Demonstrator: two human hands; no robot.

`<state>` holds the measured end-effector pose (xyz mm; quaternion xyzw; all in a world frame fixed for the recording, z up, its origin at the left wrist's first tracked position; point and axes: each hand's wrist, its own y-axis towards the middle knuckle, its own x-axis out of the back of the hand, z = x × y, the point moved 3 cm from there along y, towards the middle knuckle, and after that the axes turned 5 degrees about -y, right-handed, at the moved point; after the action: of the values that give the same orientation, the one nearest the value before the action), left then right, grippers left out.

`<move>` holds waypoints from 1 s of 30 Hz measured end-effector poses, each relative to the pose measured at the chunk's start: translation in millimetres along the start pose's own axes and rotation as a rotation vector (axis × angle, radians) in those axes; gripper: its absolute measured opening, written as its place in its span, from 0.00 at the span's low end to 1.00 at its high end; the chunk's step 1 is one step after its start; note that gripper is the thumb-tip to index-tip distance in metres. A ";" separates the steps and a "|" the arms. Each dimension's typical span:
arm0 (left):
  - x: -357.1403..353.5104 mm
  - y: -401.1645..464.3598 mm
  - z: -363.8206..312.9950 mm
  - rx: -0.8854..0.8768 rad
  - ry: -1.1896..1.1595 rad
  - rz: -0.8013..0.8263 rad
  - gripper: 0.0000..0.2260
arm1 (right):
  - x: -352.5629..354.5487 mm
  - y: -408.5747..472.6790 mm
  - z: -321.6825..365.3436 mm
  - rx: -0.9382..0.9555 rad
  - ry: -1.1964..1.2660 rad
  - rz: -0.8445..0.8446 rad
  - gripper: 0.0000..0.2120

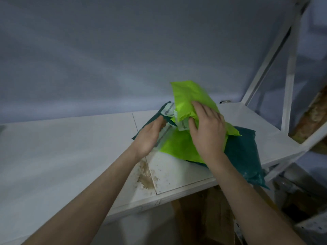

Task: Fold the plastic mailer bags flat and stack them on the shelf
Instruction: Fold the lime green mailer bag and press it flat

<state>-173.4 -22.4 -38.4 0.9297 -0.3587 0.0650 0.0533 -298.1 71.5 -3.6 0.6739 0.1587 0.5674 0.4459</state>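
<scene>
A lime green mailer bag (189, 98) is tilted up over a pile on the white shelf (70, 138). My right hand (207, 129) holds it, thumb under its lower edge and fingers spread over its front. A second lime green bag (177, 147) lies flat beneath. Under both lies a dark teal mailer bag (244, 152) whose right end hangs over the shelf's front edge. My left hand (150, 137) hovers beside the pile's left edge with straight fingers, blurred. White adhesive strips (168, 110) show at the bags' openings.
A brown sandy stain (146, 175) marks the shelf by a seam between panels. White metal shelf uprights (290, 82) rise at the right. Cardboard boxes (212, 214) sit below the shelf. A pale wall stands behind.
</scene>
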 end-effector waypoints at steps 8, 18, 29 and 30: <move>94.0 -45.6 -24.1 0.150 -0.448 -0.170 0.16 | 29.0 -18.7 124.8 0.218 0.266 0.103 0.24; 203.1 -121.2 14.8 0.179 -0.303 -0.463 0.13 | 16.7 -61.4 223.3 0.382 0.515 0.429 0.27; 243.9 -158.5 63.7 0.332 -0.209 -0.209 0.22 | -53.3 -79.0 222.9 -0.598 1.128 0.887 0.20; 245.0 -158.0 67.6 0.353 -0.206 -0.203 0.21 | -56.7 -80.3 225.4 -0.565 1.117 0.871 0.15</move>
<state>118.6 -77.6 -74.3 0.9577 -0.2498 0.0256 -0.1409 -87.7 -19.8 -92.4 0.1489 -0.0708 0.9677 0.1905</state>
